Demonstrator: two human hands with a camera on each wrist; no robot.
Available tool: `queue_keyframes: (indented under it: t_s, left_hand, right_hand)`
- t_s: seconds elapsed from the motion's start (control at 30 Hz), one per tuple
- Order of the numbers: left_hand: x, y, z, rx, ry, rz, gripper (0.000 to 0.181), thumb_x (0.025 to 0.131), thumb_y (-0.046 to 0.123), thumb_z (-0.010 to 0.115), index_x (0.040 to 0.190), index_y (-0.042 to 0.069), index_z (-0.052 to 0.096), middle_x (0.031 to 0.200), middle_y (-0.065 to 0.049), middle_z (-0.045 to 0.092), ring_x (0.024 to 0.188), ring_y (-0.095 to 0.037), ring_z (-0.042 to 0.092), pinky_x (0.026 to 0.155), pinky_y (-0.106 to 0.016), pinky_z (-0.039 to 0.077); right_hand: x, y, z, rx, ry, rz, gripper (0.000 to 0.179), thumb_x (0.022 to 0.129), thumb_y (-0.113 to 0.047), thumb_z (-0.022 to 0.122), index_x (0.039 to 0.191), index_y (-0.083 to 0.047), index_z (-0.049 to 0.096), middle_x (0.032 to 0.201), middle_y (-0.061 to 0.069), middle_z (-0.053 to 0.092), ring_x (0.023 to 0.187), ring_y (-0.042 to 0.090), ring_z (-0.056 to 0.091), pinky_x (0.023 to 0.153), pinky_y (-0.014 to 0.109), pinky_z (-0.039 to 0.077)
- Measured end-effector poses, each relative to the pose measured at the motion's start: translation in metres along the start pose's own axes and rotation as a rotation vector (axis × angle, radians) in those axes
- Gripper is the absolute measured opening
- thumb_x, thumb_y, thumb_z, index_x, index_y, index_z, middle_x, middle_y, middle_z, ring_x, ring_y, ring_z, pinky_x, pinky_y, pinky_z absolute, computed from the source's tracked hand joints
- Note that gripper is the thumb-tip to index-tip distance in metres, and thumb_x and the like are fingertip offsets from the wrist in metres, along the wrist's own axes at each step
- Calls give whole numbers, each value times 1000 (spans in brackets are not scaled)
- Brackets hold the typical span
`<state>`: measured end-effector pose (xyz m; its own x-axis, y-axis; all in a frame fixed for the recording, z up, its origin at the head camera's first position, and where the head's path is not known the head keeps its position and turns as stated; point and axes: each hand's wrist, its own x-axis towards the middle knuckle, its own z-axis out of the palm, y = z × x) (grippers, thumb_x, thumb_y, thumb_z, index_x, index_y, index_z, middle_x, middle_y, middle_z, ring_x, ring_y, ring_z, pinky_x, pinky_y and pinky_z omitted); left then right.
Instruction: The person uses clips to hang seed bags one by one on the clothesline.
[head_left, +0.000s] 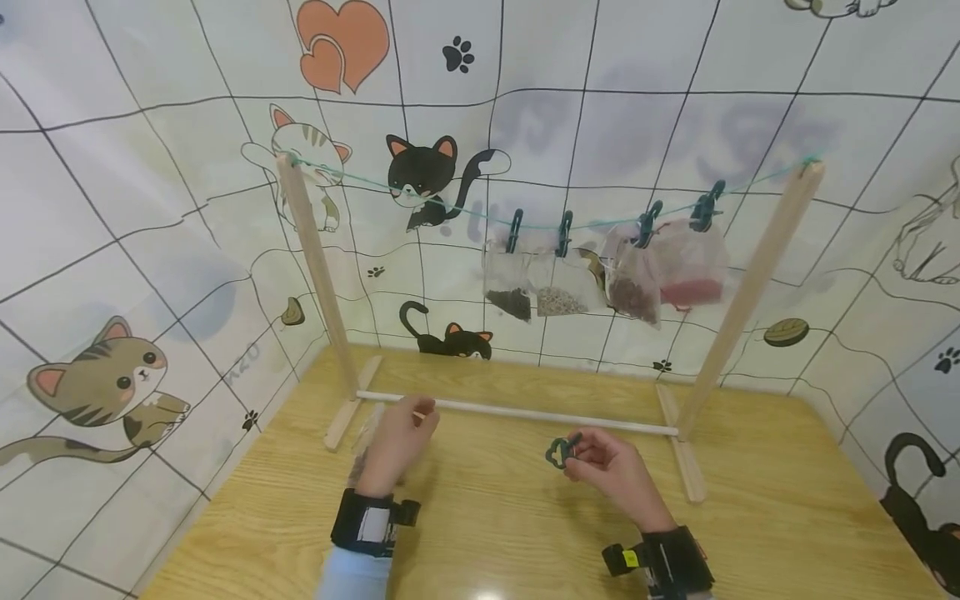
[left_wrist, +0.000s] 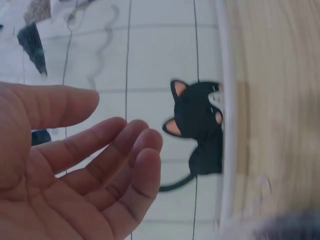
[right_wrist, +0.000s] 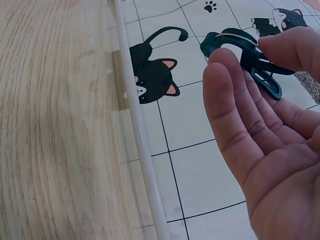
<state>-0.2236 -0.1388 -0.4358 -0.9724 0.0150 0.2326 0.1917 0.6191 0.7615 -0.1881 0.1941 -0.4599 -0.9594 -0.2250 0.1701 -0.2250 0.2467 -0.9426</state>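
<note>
Between thumb and fingers, my right hand [head_left: 611, 468] pinches a dark green clothespin [head_left: 557, 452], held above the table in front of the white rod. The right wrist view shows the clothespin [right_wrist: 265, 64] up close, the thumb on one side of it. My left hand [head_left: 399, 435] has nothing in it; its fingers are loosely bent, thumb apart, as the left wrist view shows. Beside and partly behind that hand, a clear bag [head_left: 366, 432] lies on the table, mostly covered by the hand and wrist.
A wooden stand with a left post [head_left: 318, 267] and right post [head_left: 757, 292] carries a sagging green string [head_left: 465, 210]. Several clear bags [head_left: 558, 287] hang from it on green clothespins [head_left: 565, 233]. A white rod [head_left: 525, 412] joins the feet on the wooden table [head_left: 480, 517].
</note>
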Motion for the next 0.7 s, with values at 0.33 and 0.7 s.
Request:
queue_keyframes:
  t_s: [0.33, 0.7]
  left_hand:
    - [1, -32, -12, 182, 88, -59, 30, 98, 11, 63, 122, -6, 67, 123, -26, 65, 102, -39, 66, 84, -54, 56]
    - [5, -54, -15, 304, 116, -122, 36, 95, 7, 63, 124, -16, 62, 129, -38, 55, 116, -55, 55, 91, -63, 50]
  right_hand:
    - [-1, -2, 1, 7, -2, 0, 33, 92, -2, 75, 121, 6, 62, 95, 12, 67, 80, 12, 71, 72, 31, 61]
    - [-1, -3, -1, 46, 6, 15, 39, 92, 2, 72, 127, 8, 56, 97, 17, 68, 80, 14, 71, 73, 32, 62]
